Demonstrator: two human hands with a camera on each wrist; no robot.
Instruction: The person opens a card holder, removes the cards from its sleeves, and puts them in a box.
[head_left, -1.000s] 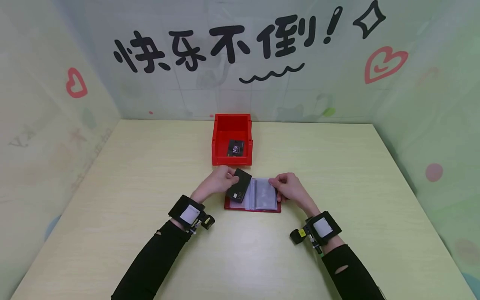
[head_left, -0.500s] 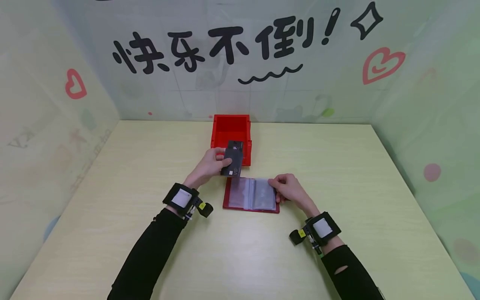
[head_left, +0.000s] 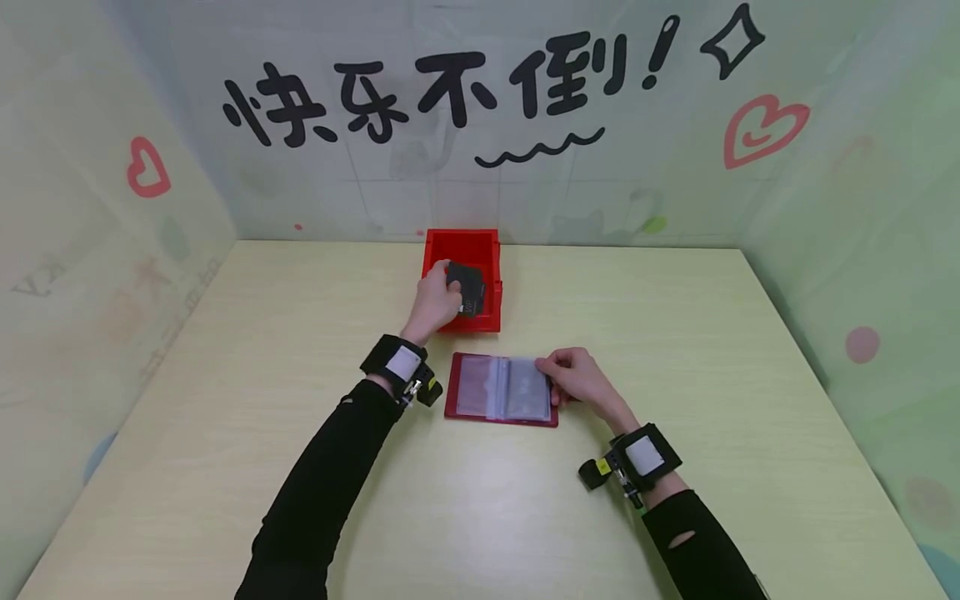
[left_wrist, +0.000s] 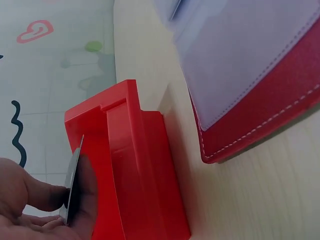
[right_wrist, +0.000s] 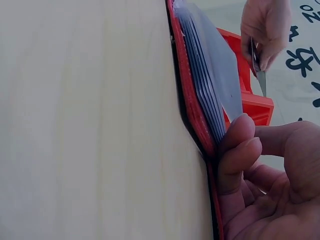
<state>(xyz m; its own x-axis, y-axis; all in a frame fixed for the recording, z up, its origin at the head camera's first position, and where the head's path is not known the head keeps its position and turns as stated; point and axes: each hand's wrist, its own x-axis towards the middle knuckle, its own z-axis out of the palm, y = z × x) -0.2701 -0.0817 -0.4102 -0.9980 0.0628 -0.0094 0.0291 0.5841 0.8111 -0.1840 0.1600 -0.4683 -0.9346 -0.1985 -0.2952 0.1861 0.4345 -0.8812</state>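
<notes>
Over the red bin (head_left: 462,325), my left hand (head_left: 435,298) pinches a black card (head_left: 471,282) between thumb and fingers. The left wrist view shows this card (left_wrist: 73,182) nearly edge-on, inside the bin's walls. A red card holder (head_left: 448,400) with clear plastic sleeves lies spread flat in front of the bin. At its right side, my right hand (head_left: 581,377) pinches the edge of a clear sleeve (head_left: 528,390). In the right wrist view, the thumb and a finger grip that sleeve (right_wrist: 220,65), lifted off the stack of others.
The holder and bin stand on a pale wooden table (head_left: 337,317). A printed backdrop (head_left: 375,200) with large black characters rises behind the table, with side panels left and right. Each wrist wears a black camera mount.
My left hand has carried the black card away from the holder, forward over the red bin, where it overlaps the card lying there. The right hand stays at the sleeve.
</notes>
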